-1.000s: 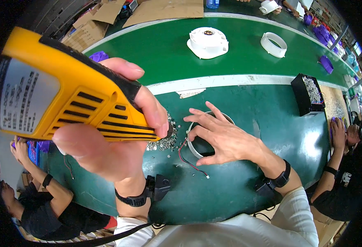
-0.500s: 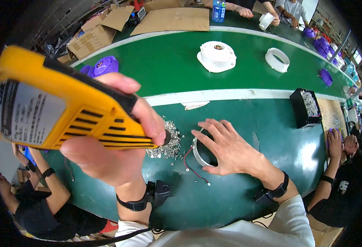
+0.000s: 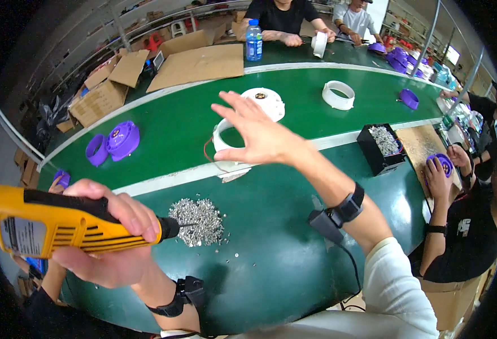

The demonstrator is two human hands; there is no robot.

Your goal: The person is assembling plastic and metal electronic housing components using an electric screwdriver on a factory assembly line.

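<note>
A yellow and black power screwdriver (image 3: 82, 229) is wrapped in my left hand (image 3: 121, 263). Its bit points right, over the near edge of a pile of small silver screws (image 3: 200, 221). My right hand (image 3: 260, 133) reaches out above the green belt, fingers spread. Beside its thumb and fingers lies a white ring (image 3: 217, 137) with a thin red wire, partly hidden by the hand; whether they touch is hard to see. Behind the fingers sits a round white housing (image 3: 268, 101) with a brass-coloured centre.
Farther right on the belt (image 3: 293, 79) are another white ring (image 3: 338, 96) and a purple ring (image 3: 409, 99). Purple parts (image 3: 123, 141) lie at left. A black box of screws (image 3: 381, 150) stands at right. Co-workers sit right, left and across. Cardboard (image 3: 197, 68) lies at the back.
My right hand and the wired white ring have moved from the near table to the belt, and the fingers are spread wider. The screwdriver has moved lower and away from the camera. The view has shifted.
</note>
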